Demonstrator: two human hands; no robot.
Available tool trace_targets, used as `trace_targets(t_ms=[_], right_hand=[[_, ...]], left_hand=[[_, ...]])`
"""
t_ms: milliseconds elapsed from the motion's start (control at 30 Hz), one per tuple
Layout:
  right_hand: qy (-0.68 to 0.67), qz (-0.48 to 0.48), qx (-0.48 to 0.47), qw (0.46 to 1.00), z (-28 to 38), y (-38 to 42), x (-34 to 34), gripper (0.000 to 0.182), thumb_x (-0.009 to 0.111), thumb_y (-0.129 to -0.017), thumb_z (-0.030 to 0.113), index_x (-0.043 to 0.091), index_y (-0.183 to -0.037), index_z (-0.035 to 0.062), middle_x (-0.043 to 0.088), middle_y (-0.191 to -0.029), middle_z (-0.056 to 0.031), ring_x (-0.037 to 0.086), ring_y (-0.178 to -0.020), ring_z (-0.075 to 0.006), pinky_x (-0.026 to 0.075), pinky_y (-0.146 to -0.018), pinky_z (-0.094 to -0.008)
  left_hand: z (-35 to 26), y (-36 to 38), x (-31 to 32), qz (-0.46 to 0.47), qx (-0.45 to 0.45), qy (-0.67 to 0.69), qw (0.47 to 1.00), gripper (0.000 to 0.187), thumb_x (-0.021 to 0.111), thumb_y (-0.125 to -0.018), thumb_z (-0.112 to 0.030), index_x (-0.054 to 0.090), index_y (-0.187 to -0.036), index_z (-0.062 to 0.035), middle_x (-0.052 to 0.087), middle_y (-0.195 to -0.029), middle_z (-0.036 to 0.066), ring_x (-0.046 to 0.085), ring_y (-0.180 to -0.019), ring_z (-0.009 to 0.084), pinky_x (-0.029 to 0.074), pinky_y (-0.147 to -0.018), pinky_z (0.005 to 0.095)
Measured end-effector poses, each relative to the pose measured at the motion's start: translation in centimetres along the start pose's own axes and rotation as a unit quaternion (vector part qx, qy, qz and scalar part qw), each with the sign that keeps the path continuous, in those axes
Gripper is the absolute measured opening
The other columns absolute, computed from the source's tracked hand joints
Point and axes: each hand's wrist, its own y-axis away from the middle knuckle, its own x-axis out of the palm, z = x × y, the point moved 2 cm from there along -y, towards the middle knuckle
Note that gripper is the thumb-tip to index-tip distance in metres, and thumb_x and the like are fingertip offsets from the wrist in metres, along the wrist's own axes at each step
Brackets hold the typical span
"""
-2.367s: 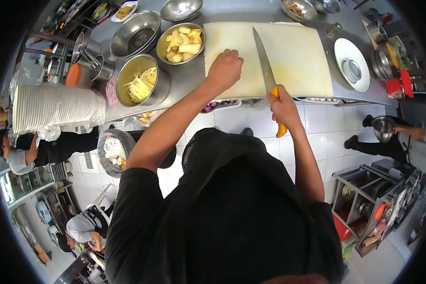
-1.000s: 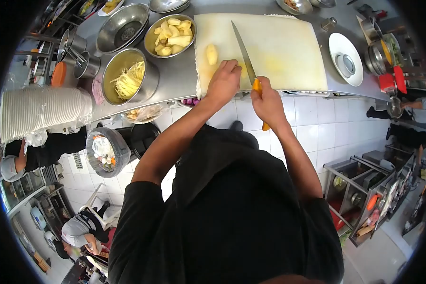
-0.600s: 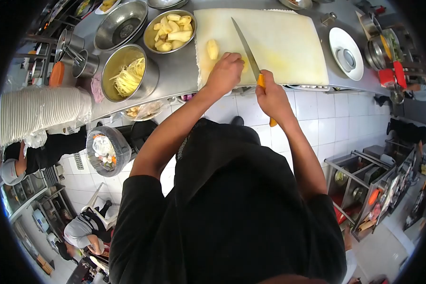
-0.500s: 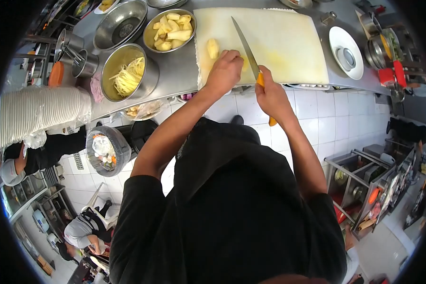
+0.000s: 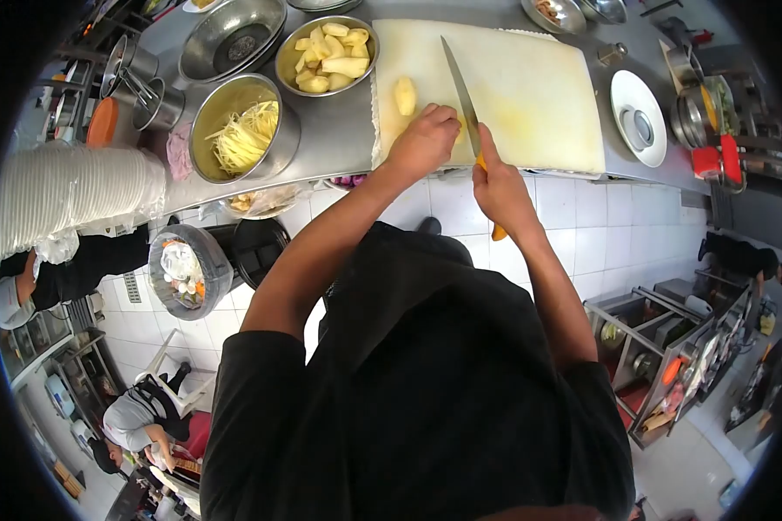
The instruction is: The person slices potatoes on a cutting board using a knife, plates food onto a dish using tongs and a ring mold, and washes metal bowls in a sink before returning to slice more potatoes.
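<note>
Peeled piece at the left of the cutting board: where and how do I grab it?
Probably best from above, pinching the peeled piece mid-length across its long sides. It is oblong, lying lengthwise away from the body, so those sides face left and right. The left hand is close by its near end.

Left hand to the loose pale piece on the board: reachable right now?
Likely yes. The left hand is close to the pale piece, nothing visible between them, and the knife in the right hand is off to the other side. Whether the left fingers already grip something is hidden.
</note>
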Motion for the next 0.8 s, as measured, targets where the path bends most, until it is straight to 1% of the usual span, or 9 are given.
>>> trace_targets(t_ms=[33,233,300,400,533,600,700,733,800], right_hand=[[0.005,0.006,0.002,1.0,0.1,-0.1,0.0,0.06,0.047,-0.085,0.006,0.022,-0.14,0.0048,0.06,-0.075,-0.0282,0.059,-0.074,-0.0439,0.045,-0.07,-0.05],[0.022,0.011,-0.015,1.0,0.5,0.1,-1.0,0.062,0.046,-0.084,0.006,0.02,-0.14,0.0035,0.06,-0.073,-0.0284,0.059,-0.071,-0.0447,0.045,-0.068,-0.0513],[0.018,-0.003,-0.017,1.0,0.3,-0.7,0.2,0.062,0.046,-0.084,0.005,0.019,-0.139,0.0031,0.059,-0.072,-0.0283,0.058,-0.07,-0.0451,0.045,-0.067,-0.0518],[0.009,-0.011,-0.017,1.0,0.2,-2.2,0.5,0.062,0.046,-0.084,0.004,0.019,-0.139,0.0029,0.059,-0.071,-0.0283,0.058,-0.069,-0.0458,0.045,-0.066,-0.0526],[0.004,-0.003,-0.028,1.0,0.2,-1.2,-0.2,0.063,0.046,-0.083,0.004,0.018,-0.14,0.0028,0.059,-0.068,-0.0284,0.058,-0.067,-0.0463,0.044,-0.064,-0.0528],[0.013,-0.01,-0.022,1.0,0.5,-1.4,0.7,0.063,0.045,-0.083,0.005,0.017,-0.14,0.0025,0.059,-0.068,-0.0288,0.058,-0.067,-0.0463,0.045,-0.064,-0.0527],[0.023,-0.02,-0.02,0.999,0.3,-2.4,0.9,0.064,0.046,-0.083,0.005,0.017,-0.14,0.002,0.059,-0.07,-0.0292,0.058,-0.067,-0.0464,0.044,-0.064,-0.0529],[0.025,-0.02,-0.019,0.999,0.2,-2.4,1.0,0.064,0.046,-0.083,0.005,0.017,-0.14,0.0018,0.059,-0.07,-0.0293,0.058,-0.067,-0.0465,0.044,-0.064,-0.053],[0.017,-0.022,-0.016,0.999,0.2,-1.8,0.6,0.066,0.047,-0.083,0.006,0.017,-0.142,0.0061,0.059,-0.071,-0.0289,0.057,-0.068,-0.047,0.044,-0.065,-0.0522]], left_hand=[[-0.1,0.1,-0.1,-0.005,0.0,-0.004,1.0,0.007,0.059,-0.075,-0.001,0.061,-0.082,0.0006,0.056,-0.089,0.011,0.053,-0.084,0.0284,0.046,-0.077,0.0359],[-0.3,0.3,0.0,-0.017,-0.001,-0.024,1.0,0.008,0.059,-0.076,-0.002,0.061,-0.083,0.0004,0.056,-0.09,0.01,0.053,-0.086,0.0273,0.046,-0.077,0.0354],[-0.3,0.3,0.0,-0.013,-0.004,-0.028,1.0,0.008,0.059,-0.076,-0.003,0.061,-0.083,0.0002,0.056,-0.09,0.01,0.053,-0.086,0.027,0.046,-0.077,0.0352],[-0.3,0.3,0.0,-0.025,-0.003,-0.026,0.999,0.007,0.059,-0.072,-0.003,0.062,-0.077,-0.0012,0.055,-0.087,0.007,0.051,-0.087,0.0235,0.046,-0.078,0.0325],[-0.3,0.1,0.0,-0.036,-0.005,-0.015,0.999,0.006,0.059,-0.072,-0.003,0.063,-0.076,-0.0012,0.055,-0.086,0.007,0.051,-0.086,0.0238,0.046,-0.078,0.0331],[-0.3,0.2,-0.1,-0.034,-0.006,-0.011,0.999,0.006,0.059,-0.072,-0.003,0.063,-0.076,-0.0012,0.055,-0.085,0.007,0.051,-0.085,0.0241,0.046,-0.078,0.0333],[-0.1,0.1,-0.1,-0.043,-0.001,0.011,0.999,0.005,0.059,-0.073,0.0,0.061,-0.078,0.001,0.057,-0.085,0.011,0.053,-0.082,0.0281,0.046,-0.075,0.0365],[-0.1,0.2,0.0,-0.035,-0.002,0.011,0.999,0.005,0.059,-0.073,0.0,0.061,-0.077,0.001,0.057,-0.085,0.011,0.053,-0.082,0.0282,0.046,-0.075,0.0367],[0.1,0.0,0.0,-0.025,-0.005,0.009,1.0,0.004,0.059,-0.073,0.0,0.06,-0.077,0.0009,0.057,-0.085,0.011,0.053,-0.082,0.0282,0.046,-0.075,0.0371]])
